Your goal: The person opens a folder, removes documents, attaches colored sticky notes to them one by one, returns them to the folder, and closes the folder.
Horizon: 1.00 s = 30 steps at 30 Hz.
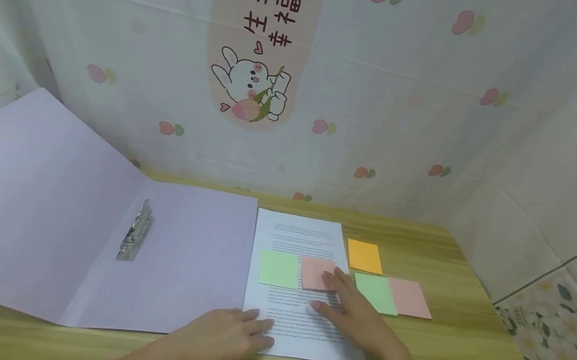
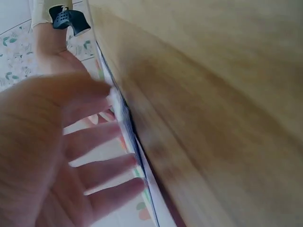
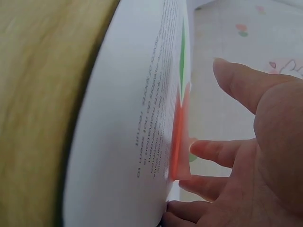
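A stack of printed sheets (image 1: 298,319) lies on the wooden table. A green sticky note (image 1: 279,270) and a pink sticky note (image 1: 312,274) sit side by side across it. My right hand (image 1: 360,318) touches the pink note's right part with its fingertips, fingers fairly straight and the thumb spread over the page. In the right wrist view, the pink note (image 3: 183,156) stands slightly proud of the sheet near the fingers. My left hand (image 1: 220,340) rests its extended fingers on the lower left corner of the sheets; in the left wrist view the fingers are spread at the paper's edge.
Left of the sheets lies an opened lilac folder (image 1: 198,253), its cover raised, with a metal clip (image 1: 134,234) near the spine. On the right are an orange sticky pad (image 1: 364,256), a green one (image 1: 374,292) and a pink one (image 1: 411,298). A patterned curtain (image 1: 385,96) hangs behind.
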Motion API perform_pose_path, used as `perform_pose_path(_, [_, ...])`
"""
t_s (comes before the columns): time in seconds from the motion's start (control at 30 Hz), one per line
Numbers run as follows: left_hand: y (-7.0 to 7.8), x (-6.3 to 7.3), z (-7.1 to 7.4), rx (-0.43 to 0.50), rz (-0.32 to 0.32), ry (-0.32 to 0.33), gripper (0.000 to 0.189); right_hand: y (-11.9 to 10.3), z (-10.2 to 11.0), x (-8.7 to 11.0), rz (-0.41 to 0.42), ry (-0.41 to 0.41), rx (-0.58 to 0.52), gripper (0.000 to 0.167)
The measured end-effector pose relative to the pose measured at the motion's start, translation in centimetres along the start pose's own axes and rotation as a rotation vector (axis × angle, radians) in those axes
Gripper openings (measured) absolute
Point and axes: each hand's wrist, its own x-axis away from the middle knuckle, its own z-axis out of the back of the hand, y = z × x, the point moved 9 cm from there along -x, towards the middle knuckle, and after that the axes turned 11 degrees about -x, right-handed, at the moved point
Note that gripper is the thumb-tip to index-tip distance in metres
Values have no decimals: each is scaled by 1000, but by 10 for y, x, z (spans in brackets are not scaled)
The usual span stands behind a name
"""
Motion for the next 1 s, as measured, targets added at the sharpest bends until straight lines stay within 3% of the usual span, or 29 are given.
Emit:
perform_pose_path(0.13, [0, 0, -1, 4, 12, -20, 39, 2, 0, 0, 4, 0, 5, 78])
perform_pose_path(0.3, [4, -6, -5, -123, 6, -30, 40, 4, 0, 1, 10, 1, 27, 78])
perform_pose_path(0.47, [1, -10, 2, -299, 58, 79, 36, 5, -1, 0, 4, 3, 42, 78])
perform_pose_path(0.57, [-6, -12, 5, -307, 112, 93, 33, 5, -3, -1, 2, 5, 49, 78])
perform_pose_path(0.7, [-13, -12, 12, -265, 132, 105, 33, 2, -3, -5, -10, 20, 20, 76])
perform_pose_path(0.83, [-17, -10, 23, -288, 138, 193, 36, 0, 6, -2, -51, 100, -24, 74])
perform_pose_path(1.0, [-17, -2, 39, -358, 137, 309, 42, 9, 23, 16, -188, 214, -101, 67])
